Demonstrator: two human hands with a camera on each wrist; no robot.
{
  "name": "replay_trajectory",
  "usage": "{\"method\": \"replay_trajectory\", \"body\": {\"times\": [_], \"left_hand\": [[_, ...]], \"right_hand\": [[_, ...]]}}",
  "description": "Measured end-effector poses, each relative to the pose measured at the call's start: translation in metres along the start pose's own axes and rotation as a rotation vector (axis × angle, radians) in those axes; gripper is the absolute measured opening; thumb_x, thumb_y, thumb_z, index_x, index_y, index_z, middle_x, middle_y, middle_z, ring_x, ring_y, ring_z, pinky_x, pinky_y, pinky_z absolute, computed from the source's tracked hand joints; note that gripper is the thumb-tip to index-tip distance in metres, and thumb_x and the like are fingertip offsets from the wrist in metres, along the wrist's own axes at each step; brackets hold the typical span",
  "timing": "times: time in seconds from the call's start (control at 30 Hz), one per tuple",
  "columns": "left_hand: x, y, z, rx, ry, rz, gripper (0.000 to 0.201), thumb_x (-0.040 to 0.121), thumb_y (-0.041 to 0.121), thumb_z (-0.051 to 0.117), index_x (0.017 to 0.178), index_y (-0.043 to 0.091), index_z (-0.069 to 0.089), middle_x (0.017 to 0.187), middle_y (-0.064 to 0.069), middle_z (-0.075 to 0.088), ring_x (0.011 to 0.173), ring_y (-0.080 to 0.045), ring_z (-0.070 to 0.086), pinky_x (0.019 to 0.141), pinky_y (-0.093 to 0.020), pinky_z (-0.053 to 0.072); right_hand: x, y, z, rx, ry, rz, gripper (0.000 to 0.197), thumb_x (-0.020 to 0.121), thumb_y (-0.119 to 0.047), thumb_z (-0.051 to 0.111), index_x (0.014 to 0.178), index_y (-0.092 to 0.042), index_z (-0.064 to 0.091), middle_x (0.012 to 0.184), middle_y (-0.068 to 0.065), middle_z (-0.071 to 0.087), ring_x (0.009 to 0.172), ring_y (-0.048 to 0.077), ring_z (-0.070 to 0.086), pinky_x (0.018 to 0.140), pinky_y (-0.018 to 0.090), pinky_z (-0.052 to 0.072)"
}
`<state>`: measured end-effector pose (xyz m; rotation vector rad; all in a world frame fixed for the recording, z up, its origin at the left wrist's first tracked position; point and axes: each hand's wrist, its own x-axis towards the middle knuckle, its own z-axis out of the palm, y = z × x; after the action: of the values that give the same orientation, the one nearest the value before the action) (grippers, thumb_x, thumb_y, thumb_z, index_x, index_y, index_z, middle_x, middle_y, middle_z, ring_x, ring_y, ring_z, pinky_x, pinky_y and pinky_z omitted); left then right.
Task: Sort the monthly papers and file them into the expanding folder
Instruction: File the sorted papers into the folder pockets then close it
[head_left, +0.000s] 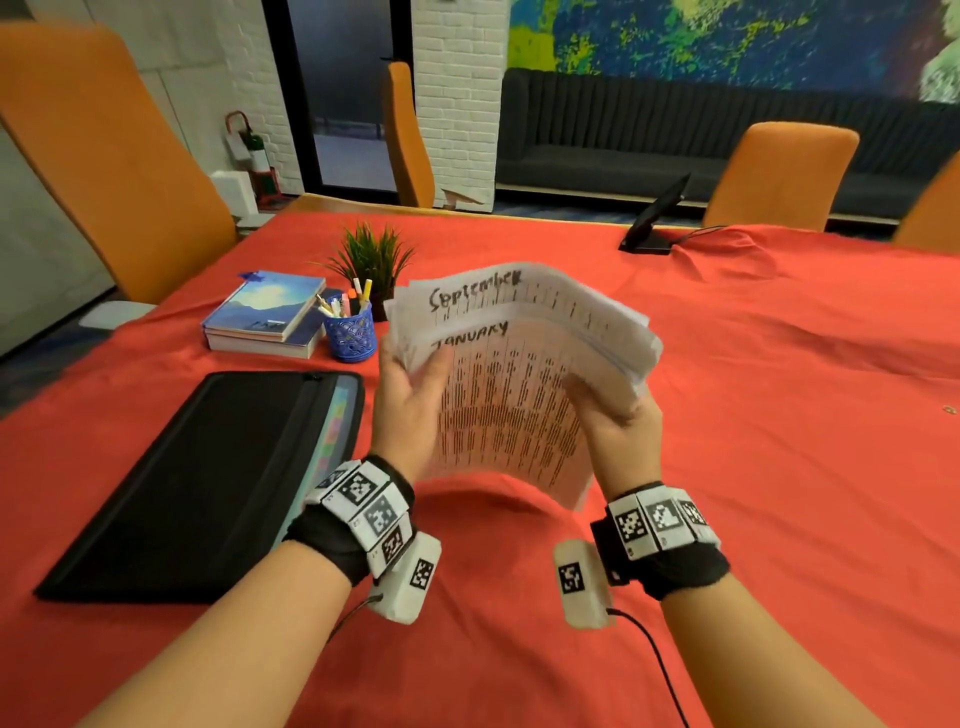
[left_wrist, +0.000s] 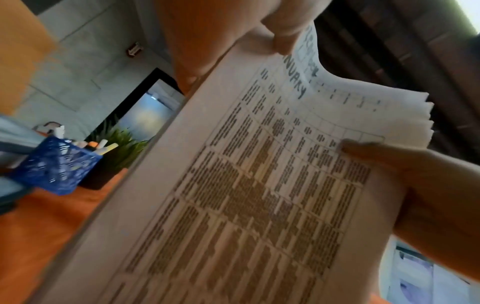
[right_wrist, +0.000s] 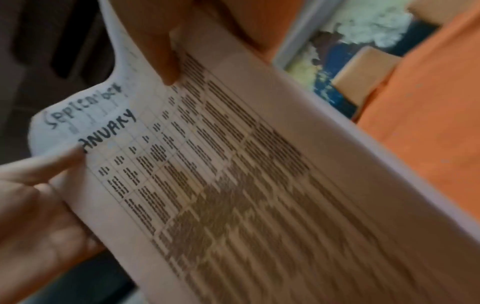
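Both hands hold a stack of printed papers (head_left: 519, 374) lifted above the red tablecloth. The front sheet is headed "JANUARY" (head_left: 470, 335); a sheet behind it reads "September" (head_left: 475, 291). My left hand (head_left: 410, 395) grips the stack's left edge, thumb on the front sheet (left_wrist: 259, 185). My right hand (head_left: 613, 410) grips the right edge, its thumb pressing on the printed table (right_wrist: 233, 185). The black expanding folder (head_left: 208, 478) lies flat to the left, with coloured tabs showing along its right side.
A blue mesh pen cup (head_left: 349, 332), a small potted plant (head_left: 371, 265) and stacked books (head_left: 265, 317) stand behind the folder. A black tablet stand (head_left: 654, 218) sits at the far edge. Orange chairs (head_left: 104, 156) surround the table.
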<state>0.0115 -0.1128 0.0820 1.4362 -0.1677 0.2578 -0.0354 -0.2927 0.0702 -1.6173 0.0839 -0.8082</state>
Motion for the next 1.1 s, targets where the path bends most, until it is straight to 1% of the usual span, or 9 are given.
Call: {"method": "replay_trajectory", "body": {"times": [0.13,0.23,0.33,0.47,0.6,0.77,0.9,1.0,1.1], "left_hand": [[-0.006,-0.021,-0.015,0.019,-0.017,-0.047,0.050,0.086,0.030,0.063,0.129,0.019,0.041,0.125,-0.002,0.059,0.113,-0.008,0.057,0.105,-0.033,0.042],[-0.003,-0.038,-0.021,0.037,-0.054,-0.084,0.055,0.076,0.046,0.065,0.123,0.024,0.048,0.118,0.003,0.063,0.112,-0.011,0.059,0.100,-0.035,0.043],[0.003,-0.059,-0.020,0.122,-0.074,-0.115,0.044,0.081,0.033,0.068,0.118,0.015,0.053,0.107,0.007,0.067,0.109,-0.015,0.062,0.093,-0.033,0.047],[0.007,-0.088,-0.026,0.169,-0.119,-0.213,0.037,0.078,0.025,0.069,0.112,0.020,0.054,0.105,0.006,0.066,0.109,-0.021,0.062,0.098,-0.039,0.046],[0.008,-0.109,-0.034,0.246,-0.243,-0.270,0.036,0.092,0.012,0.055,0.128,0.015,0.049,0.123,-0.002,0.061,0.118,-0.018,0.055,0.108,-0.046,0.037],[0.017,-0.086,-0.035,0.330,-0.194,-0.235,0.033,0.095,0.006,0.047,0.128,0.007,0.047,0.120,-0.001,0.056,0.117,-0.018,0.052,0.104,-0.029,0.036],[0.014,-0.086,-0.050,0.522,-0.194,-0.335,0.029,0.091,0.012,0.053,0.119,0.007,0.047,0.117,-0.008,0.058,0.108,-0.024,0.056,0.096,-0.036,0.043],[-0.004,-0.106,-0.063,0.788,-0.371,-0.556,0.040,0.088,0.016,0.060,0.122,0.001,0.046,0.117,-0.012,0.058,0.107,-0.027,0.056,0.082,-0.027,0.042],[-0.021,-0.113,-0.073,1.004,-0.536,-0.583,0.031,0.090,0.018,0.057,0.112,-0.003,0.059,0.103,-0.014,0.062,0.102,-0.030,0.058,0.071,-0.024,0.036]], "right_hand": [[0.002,-0.001,-0.013,-0.209,0.019,-0.334,0.075,0.078,-0.010,0.069,0.138,-0.030,0.030,0.109,-0.002,0.048,0.100,0.017,0.052,0.093,0.029,0.043],[0.011,-0.004,-0.017,-0.460,-0.084,-0.511,0.055,0.082,-0.007,0.063,0.133,-0.016,0.044,0.112,0.003,0.048,0.101,0.008,0.047,0.092,0.013,0.038],[0.017,-0.008,-0.020,-0.491,-0.201,-0.548,0.038,0.085,-0.007,0.060,0.122,-0.014,0.058,0.105,0.006,0.059,0.095,0.012,0.056,0.083,0.010,0.041],[0.018,0.002,-0.031,-0.240,-0.210,-0.118,0.074,0.073,-0.006,0.075,0.134,-0.026,0.038,0.106,-0.011,0.059,0.090,0.001,0.057,0.083,0.013,0.047],[0.001,0.042,-0.029,-0.197,-0.405,0.427,0.037,0.075,0.002,0.070,0.104,-0.017,0.058,0.098,-0.001,0.065,0.095,0.019,0.063,0.091,0.043,0.049],[-0.005,0.033,-0.016,-0.130,-0.333,0.459,0.010,0.083,-0.005,0.063,0.091,-0.011,0.062,0.088,0.002,0.068,0.081,0.020,0.065,0.077,0.037,0.054],[-0.009,0.053,-0.012,-0.016,-0.341,0.716,0.019,0.080,-0.002,0.066,0.098,-0.004,0.059,0.097,0.016,0.068,0.085,0.032,0.067,0.080,0.048,0.054],[-0.027,0.089,-0.005,-0.151,-0.392,0.917,0.032,0.079,-0.002,0.066,0.111,0.001,0.057,0.101,0.017,0.068,0.088,0.033,0.067,0.083,0.050,0.053],[-0.047,0.117,-0.007,-0.472,-0.537,0.921,0.041,0.074,-0.010,0.073,0.111,0.000,0.059,0.106,0.012,0.066,0.094,0.027,0.064,0.078,0.033,0.051]]}}
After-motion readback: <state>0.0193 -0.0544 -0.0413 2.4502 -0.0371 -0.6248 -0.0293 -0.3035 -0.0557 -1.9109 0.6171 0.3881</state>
